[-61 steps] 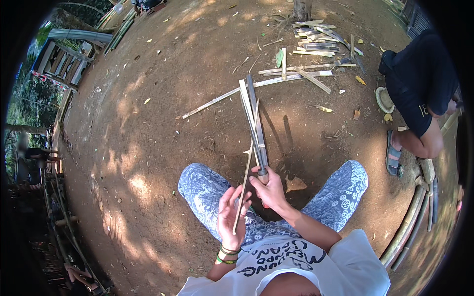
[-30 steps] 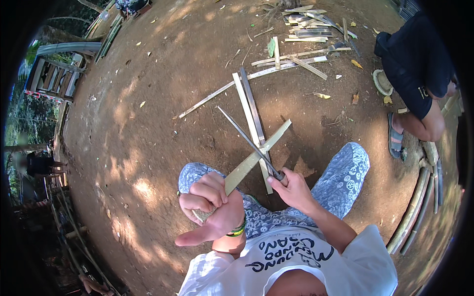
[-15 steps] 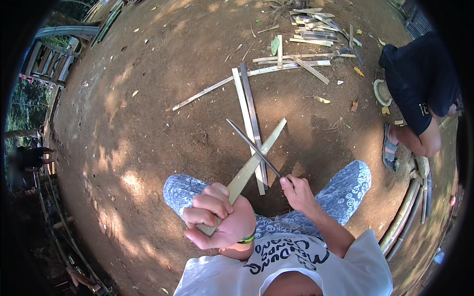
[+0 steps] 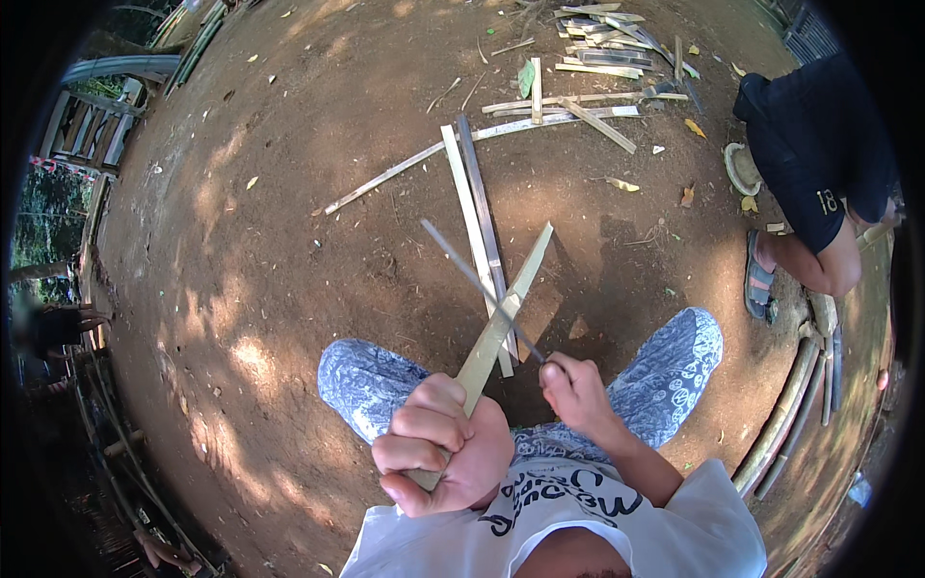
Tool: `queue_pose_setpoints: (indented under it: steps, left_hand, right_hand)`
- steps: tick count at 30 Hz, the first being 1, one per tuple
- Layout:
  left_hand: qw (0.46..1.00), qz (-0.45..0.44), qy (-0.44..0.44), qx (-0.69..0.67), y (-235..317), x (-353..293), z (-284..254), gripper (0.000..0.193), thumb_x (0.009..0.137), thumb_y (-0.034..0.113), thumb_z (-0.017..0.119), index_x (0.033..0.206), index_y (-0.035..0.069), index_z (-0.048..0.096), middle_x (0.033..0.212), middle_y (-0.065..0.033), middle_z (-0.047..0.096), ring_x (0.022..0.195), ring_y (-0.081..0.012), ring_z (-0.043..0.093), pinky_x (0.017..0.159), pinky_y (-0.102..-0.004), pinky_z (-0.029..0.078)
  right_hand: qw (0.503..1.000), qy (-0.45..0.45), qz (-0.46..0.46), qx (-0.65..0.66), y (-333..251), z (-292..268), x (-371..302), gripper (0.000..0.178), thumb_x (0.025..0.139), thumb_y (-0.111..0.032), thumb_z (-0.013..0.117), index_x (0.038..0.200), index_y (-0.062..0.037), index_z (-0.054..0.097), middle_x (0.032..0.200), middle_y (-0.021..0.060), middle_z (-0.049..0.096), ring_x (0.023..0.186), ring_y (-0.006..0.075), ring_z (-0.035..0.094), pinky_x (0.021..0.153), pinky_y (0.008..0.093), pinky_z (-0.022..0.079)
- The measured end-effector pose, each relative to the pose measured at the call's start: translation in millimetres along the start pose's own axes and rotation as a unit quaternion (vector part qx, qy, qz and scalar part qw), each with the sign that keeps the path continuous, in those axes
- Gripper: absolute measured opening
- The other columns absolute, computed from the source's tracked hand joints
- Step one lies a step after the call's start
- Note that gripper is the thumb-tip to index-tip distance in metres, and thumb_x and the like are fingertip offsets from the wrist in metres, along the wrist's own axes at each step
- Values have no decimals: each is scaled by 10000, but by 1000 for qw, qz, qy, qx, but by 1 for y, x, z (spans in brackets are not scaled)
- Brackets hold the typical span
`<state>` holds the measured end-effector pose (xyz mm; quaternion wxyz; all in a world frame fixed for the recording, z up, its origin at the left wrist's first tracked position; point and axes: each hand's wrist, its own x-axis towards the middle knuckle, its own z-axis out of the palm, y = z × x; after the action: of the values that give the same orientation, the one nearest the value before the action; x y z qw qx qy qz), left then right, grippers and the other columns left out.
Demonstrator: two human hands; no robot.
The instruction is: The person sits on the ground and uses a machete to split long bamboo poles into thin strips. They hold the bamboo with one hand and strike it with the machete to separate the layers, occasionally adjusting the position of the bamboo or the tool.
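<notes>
Left hand (image 4: 438,448) fisted around the near end of a bamboo strip (image 4: 506,318) angled up over the knees, right hand (image 4: 575,390) clamped on a knife (image 4: 477,282) whose blade crosses the strip mid-length, touching it.

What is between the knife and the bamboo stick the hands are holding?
Nothing visible. The left hand grips the bamboo strip at its lower end, and the right hand holds the long knife, whose blade lies straight across the strip. They appear to meet with nothing in between; other bamboo strips lie on the ground behind.
</notes>
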<state>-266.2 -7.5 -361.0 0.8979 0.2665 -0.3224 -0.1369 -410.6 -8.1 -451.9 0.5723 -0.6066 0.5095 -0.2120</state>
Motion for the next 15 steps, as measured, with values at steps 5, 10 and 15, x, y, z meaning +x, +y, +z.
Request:
queue_pose_setpoints:
  steps: [5, 10, 15]
  left_hand:
    - [1000, -7, -31, 2, 4, 6, -7, 436, 1043, 400, 281, 713, 133, 380, 585, -18, 405, 497, -129, 329, 534, -304, 280]
    - [1000, 1, 1, 2, -1, 21, -13, 423, 1034, 378, 269, 693, 142, 352, 570, -14, 395, 480, -115, 330, 509, -268, 273]
    - [1000, -13, -17, 12, 1, 16, -9, 417, 1032, 374, 272, 691, 148, 357, 570, -11, 401, 479, -113, 334, 507, -273, 276]
  right_hand:
    - [998, 14, -34, -42, 25, 2, 15, 404, 944, -338, 596, 850, 55, 618, 537, 196, 510, 498, 368, 585, 517, 415, 441]
    - [998, 16, -15, -53, 7, 5, 15, 406, 956, -329, 587, 814, 50, 619, 547, 216, 536, 536, 400, 607, 528, 432, 458]
    - [994, 15, -67, -86, 17, 1, 13, 392, 939, -319, 616, 810, 51, 628, 569, 240, 556, 590, 419, 633, 549, 450, 472]
